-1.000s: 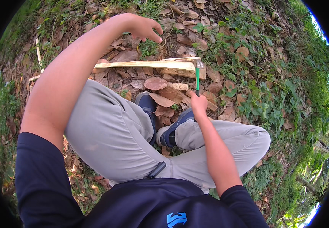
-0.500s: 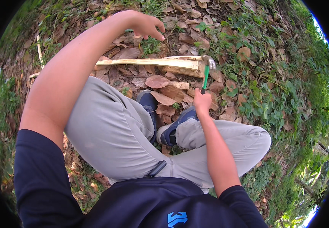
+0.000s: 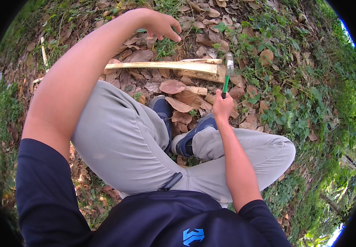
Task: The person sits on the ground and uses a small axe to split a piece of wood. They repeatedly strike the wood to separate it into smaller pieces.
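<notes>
one right hand [image 3: 223, 106] is closed low around a green-handled hammer [image 3: 226, 81], probably for leverage, beside pale strips [image 3: 161, 65] a wooden block [image 3: 206, 76] seemingly props off leaves [image 3: 172, 86]; left hand [image 3: 164, 26], half open, looks empty.

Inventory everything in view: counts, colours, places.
Hammer: one, green and silver, upper centre
Long wooden strip: one, pale, upper centre
Short wooden strip: one, pale, beyond long strip
Wood block: one, tan, upper centre
Short wood piece: one, tan, centre
Thin wood pieces: two, pale, left
Leaves: many, brown, throughout
Plants: many, green, throughout
Small object: one, black, lower centre
Shoes: two, navy, centre
Trousers: one pair, grey, centre
Shirt: one, navy, bottom
Left hand: one, top
Right hand: one, on hammer
</notes>
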A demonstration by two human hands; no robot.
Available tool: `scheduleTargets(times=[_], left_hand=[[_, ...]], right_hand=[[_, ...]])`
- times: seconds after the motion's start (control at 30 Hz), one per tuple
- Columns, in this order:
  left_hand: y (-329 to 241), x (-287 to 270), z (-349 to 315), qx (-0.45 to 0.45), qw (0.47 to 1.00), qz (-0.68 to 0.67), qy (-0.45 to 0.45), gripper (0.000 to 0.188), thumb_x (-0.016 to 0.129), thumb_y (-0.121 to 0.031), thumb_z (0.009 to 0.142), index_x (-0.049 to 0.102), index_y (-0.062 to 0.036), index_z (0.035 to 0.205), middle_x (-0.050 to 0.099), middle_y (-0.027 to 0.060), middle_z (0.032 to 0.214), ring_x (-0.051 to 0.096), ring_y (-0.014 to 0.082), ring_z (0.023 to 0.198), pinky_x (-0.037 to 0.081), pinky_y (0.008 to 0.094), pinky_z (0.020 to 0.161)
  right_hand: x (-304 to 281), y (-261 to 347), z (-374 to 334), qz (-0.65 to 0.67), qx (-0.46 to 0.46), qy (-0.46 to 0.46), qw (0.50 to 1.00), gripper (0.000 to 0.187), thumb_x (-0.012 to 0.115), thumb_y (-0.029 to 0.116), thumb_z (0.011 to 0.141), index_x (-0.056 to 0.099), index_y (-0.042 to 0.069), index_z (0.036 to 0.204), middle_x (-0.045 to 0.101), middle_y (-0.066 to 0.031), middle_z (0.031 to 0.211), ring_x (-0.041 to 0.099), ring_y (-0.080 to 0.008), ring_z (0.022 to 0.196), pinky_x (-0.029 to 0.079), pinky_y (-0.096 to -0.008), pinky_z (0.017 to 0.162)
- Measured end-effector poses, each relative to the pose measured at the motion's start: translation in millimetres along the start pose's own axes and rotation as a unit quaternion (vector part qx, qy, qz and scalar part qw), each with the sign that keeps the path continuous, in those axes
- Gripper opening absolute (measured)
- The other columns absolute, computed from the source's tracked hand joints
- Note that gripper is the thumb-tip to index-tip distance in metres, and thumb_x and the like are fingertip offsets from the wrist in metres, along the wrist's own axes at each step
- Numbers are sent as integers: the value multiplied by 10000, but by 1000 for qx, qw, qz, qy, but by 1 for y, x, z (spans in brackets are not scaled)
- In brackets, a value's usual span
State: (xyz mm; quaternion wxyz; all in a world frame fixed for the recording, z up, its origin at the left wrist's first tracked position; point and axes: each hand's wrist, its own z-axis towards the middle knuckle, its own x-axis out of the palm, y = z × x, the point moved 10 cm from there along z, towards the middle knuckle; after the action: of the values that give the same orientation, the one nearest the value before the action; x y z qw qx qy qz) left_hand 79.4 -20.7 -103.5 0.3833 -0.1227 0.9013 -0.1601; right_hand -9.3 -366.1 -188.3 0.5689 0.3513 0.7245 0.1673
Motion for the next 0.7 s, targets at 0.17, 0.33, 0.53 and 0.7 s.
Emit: scheduleTargets(times=[0.17, 0.33, 0.53, 0.7], left_hand=[[-6, -1, 2, 8, 1000, -6, -4, 723, 640, -572, 940, 447, -209, 1536, 594, 125, 1415, 670, 249, 1136, 554, 441, 962], [-8, -6, -2, 9, 1000, -7, -18, 716, 630, -569, 955, 451, -190, 1536, 600, 140, 1398, 669, 244, 1112, 543, 437, 953], [35, -113, -58, 71, 953, -197, -219, 683, 700, -475, 957, 519, -59, 1467, 688, 157, 1155, 661, 209, 942, 553, 355, 772], [101, -85, -132, 50, 846, -304, -435, 482, 640, -389, 1004, 595, -114, 1397, 718, 89, 1144, 679, 176, 1009, 537, 355, 875]], right_hand=[[32, -62, 6, -86, 91, 82, 989, 361, 609, 359, 878, 676, 5, 883, 689, -218, 829, 669, -383, 804, 506, -488, 749], [45, -70, 15, -7, 160, 127, 979, 422, 614, 368, 871, 684, -48, 849, 712, -271, 870, 694, -437, 894, 504, -507, 805], [69, -56, 0, 88, 164, 189, 964, 255, 609, 295, 916, 513, 78, 824, 469, -7, 592, 462, -153, 439, 385, -346, 409], [67, -85, 4, 156, 197, 223, 942, 232, 631, 301, 961, 511, 121, 875, 424, 28, 616, 436, -115, 448, 386, -311, 412]])
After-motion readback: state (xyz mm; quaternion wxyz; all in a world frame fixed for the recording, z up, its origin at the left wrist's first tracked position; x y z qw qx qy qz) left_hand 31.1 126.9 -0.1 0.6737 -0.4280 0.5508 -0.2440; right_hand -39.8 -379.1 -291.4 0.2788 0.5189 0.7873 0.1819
